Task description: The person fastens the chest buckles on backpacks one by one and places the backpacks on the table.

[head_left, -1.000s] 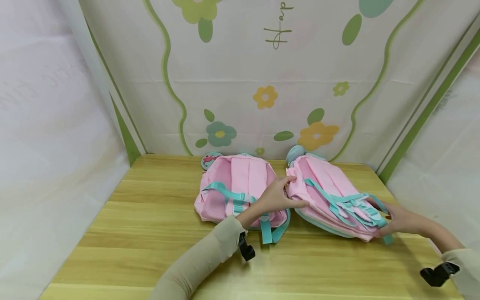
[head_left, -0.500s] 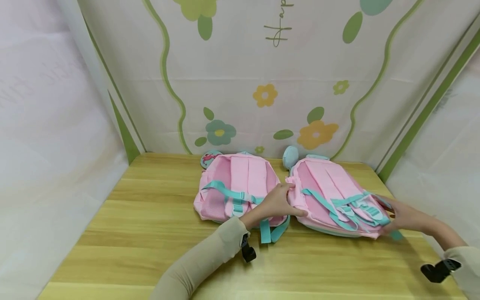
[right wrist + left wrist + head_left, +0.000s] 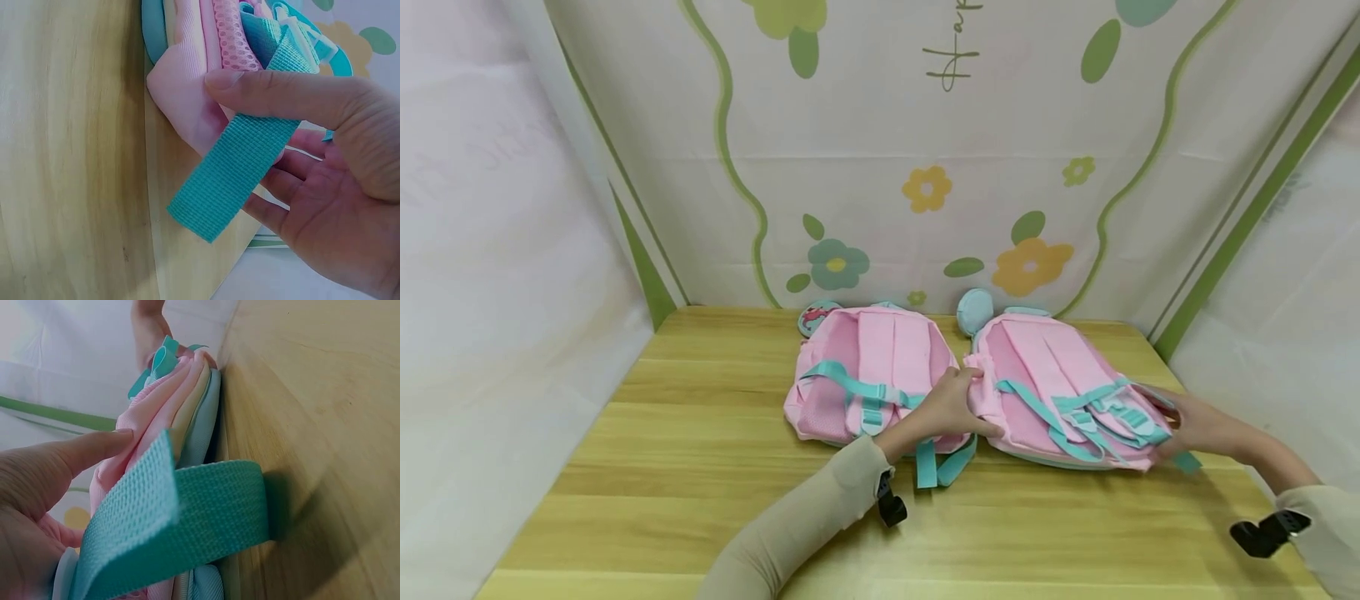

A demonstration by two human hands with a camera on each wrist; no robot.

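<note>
Two pink backpacks with teal straps lie back-side up on the table. My left hand [image 3: 947, 404] is between them. Its thumb and forefinger are spread along the near-left side of the right backpack [image 3: 1048, 367], the extended thumb touching the pink fabric in the left wrist view. At that backpack's lower right end, my right hand [image 3: 1204, 427] grips the bottom corner, thumb on the near side and fingers farther back. A loose teal strap end [image 3: 234, 181] hangs across that hand in the right wrist view. The left backpack [image 3: 880, 358] lies partly behind my left hand.
A wooden table [image 3: 685, 467] carries both bags, with a flower-printed cloth [image 3: 865, 192] rising behind it. A pale blue round pouch [image 3: 975, 312] hangs by the right backpack's top, and a round patterned pouch [image 3: 817, 317] sits by the left one.
The right backpack has turned slightly and settled flatter, its lower end shifting up and its round pouch moving left. Both hands stay on it. The left backpack has not moved.
</note>
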